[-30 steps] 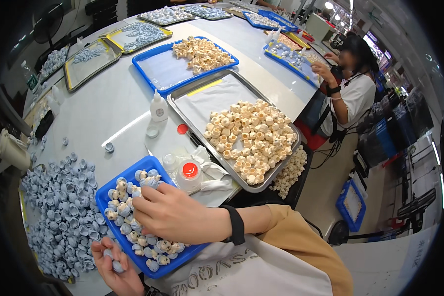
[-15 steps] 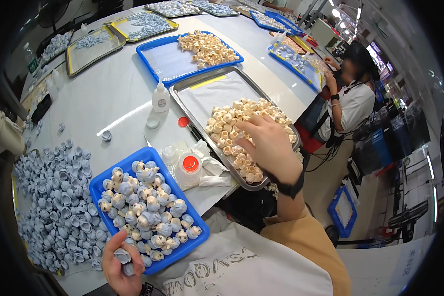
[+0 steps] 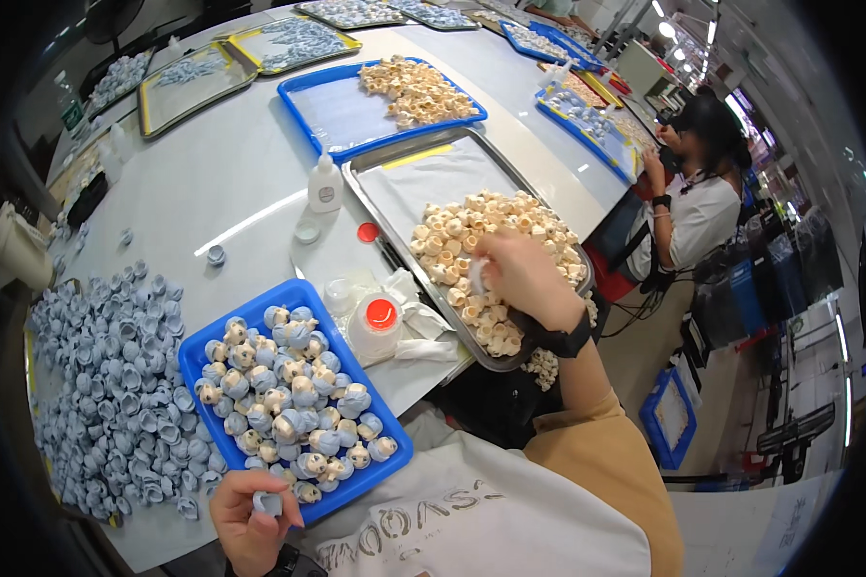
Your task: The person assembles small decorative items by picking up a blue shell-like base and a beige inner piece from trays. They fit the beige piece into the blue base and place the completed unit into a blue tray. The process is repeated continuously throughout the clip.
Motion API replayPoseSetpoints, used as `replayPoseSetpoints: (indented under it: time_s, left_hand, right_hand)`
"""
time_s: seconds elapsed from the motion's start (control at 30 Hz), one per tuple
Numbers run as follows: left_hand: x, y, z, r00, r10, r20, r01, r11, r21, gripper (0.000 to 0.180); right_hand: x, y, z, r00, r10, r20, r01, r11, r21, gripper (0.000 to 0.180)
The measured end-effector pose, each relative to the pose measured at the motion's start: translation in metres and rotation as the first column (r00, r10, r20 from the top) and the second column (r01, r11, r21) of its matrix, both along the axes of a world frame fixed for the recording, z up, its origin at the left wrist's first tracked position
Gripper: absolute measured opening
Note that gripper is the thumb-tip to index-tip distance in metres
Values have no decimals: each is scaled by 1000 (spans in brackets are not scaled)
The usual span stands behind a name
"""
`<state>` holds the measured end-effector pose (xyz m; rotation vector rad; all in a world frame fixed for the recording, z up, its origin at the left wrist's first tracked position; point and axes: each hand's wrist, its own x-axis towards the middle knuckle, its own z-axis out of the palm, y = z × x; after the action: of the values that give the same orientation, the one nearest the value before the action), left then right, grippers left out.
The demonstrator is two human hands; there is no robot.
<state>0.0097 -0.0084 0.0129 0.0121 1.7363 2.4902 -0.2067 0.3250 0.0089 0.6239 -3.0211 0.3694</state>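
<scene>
My left hand (image 3: 243,527), at the near corner of the blue tray (image 3: 403,460), pinches a hollow pale blue shell (image 3: 267,502). In that tray lie many small doll heads (image 3: 303,391), cream with blue caps. My right hand (image 3: 529,281) is over the metal tray (image 3: 368,173), its fingers curled down at a heap of hollow cream pieces (image 3: 452,236). A whitish bit (image 3: 477,275) shows at its fingertips; whether that is a held piece or a finger covering I cannot make out.
A big pile of blue shells (image 3: 115,394) spreads at the left. Between the trays stand a red-topped container (image 3: 373,330) and a white squeeze bottle (image 3: 325,185). Farther back sits another blue tray (image 3: 303,108) with cream pieces. A co-worker (image 3: 698,207) is at the right.
My right hand has gone from spread fingers above the cream pieces to curled fingers lower among them. My left hand has turned slightly, still pinching a blue shell. The view has shifted a little.
</scene>
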Motion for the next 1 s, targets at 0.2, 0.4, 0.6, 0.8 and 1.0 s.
replayPoseSetpoints:
  time_s: [0.2,0.4,0.6,0.8,1.0]
  left_hand:
    - [-10,10,0,999,28,-39,-35,981,-192,49]
    - [-3,3,4,999,-9,-36,2,984,-179,34]
    - [-10,6,6,975,-208,77,217,966,-141,27]
    - [-4,4,12,964,-266,0,263,954,-143,31]
    - [-7,10,15,989,-149,14,150,986,-74,35]
  right_hand:
    - [-2,11,-15,994,1,-106,13,991,136,12]
    - [-3,1,-2,985,-52,-165,65,995,74,22]
    - [96,-75,66,807,547,-222,-525,493,-694,20]
    - [112,-153,33,552,584,-595,-795,153,-586,16]
    - [114,-147,28,585,567,-579,-794,256,-551,22]
